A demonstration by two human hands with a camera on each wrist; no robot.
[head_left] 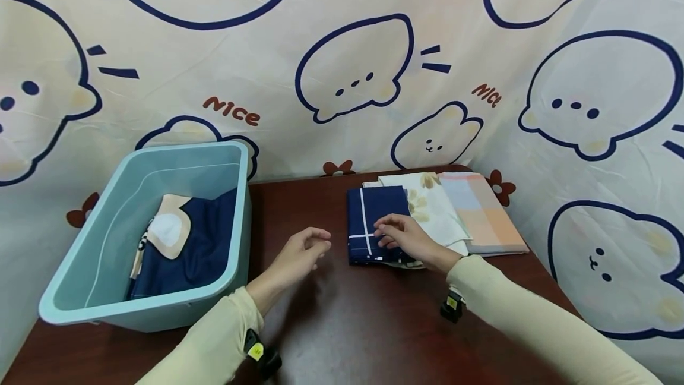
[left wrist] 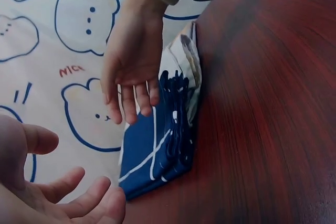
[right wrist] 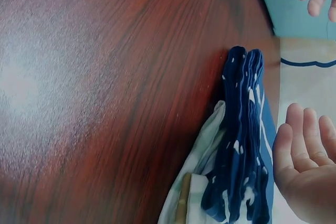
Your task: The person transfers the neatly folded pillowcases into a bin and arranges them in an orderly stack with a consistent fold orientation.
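Note:
A folded navy cloth with white lines point(head_left: 374, 212) lies on the table, its layered edge showing in both wrist views. My right hand point(head_left: 408, 239) is over its right part, fingers loosely bent and holding nothing; in the right wrist view the hand point(right wrist: 310, 166) is beside the cloth's folds. My left hand point(head_left: 299, 254) is in the air between the bin and the navy cloth, fingers relaxed and apart, with nothing in them. In the left wrist view the left hand point(left wrist: 58, 187) is at the lower left, and the right hand point(left wrist: 136, 66) is above the cloth.
A light blue bin point(head_left: 243, 236) stands at the left, holding crumpled navy fabric point(head_left: 211, 236) with a beige and white patch point(head_left: 168, 227). Right of the navy cloth lie a folded white floral cloth point(head_left: 435, 207) and a peach checked one point(head_left: 483, 210). A printed curtain point(head_left: 342, 147) borders the brown table point(head_left: 363, 325).

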